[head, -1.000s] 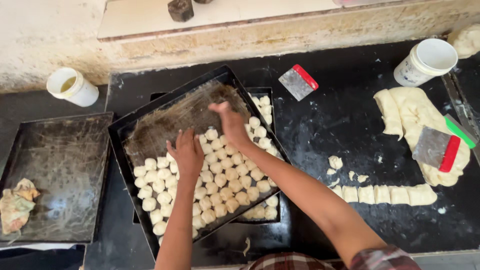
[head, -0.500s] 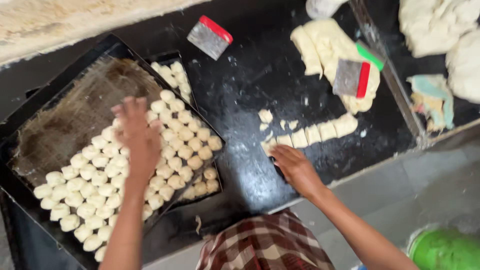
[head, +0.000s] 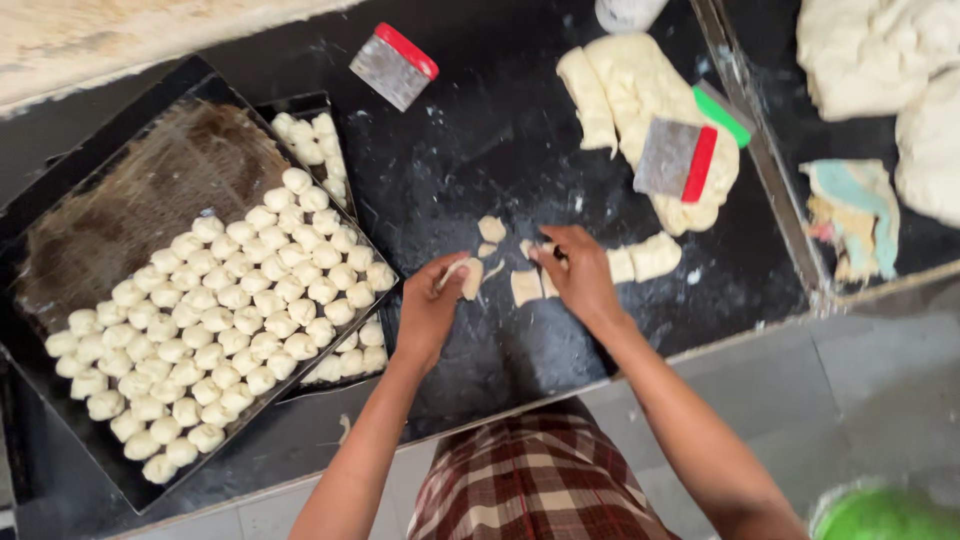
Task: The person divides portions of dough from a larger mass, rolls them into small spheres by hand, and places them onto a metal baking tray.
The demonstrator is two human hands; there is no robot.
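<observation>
I have my left hand (head: 432, 300) pinched shut on a small dough piece (head: 468, 277), held just above the dark worktop (head: 480, 150), close beside the corner of the big baking tray (head: 120, 215). My right hand (head: 578, 272) is curled down over the near end of the row of cut dough squares (head: 640, 260), fingertips pressed onto one of them — whether it has actually lifted a piece, I cannot tell. A few loose scraps lie between the two hands.

The tray to my left is more than half filled with small dough balls (head: 240, 300) in tight rows; its far part is bare and browned. A second, smaller tray (head: 310, 105) peeks out from under it, also carrying balls.

I judge this dough soft, light and a little tacky — it will dent under any hard squeeze, so I would take each square by its sides with fingertips only.

Farther off lie a red-handled scraper (head: 393, 65), another scraper (head: 678, 160) resting on a flattened dough slab (head: 630, 90), and large dough mounds (head: 880, 70) at the right.
</observation>
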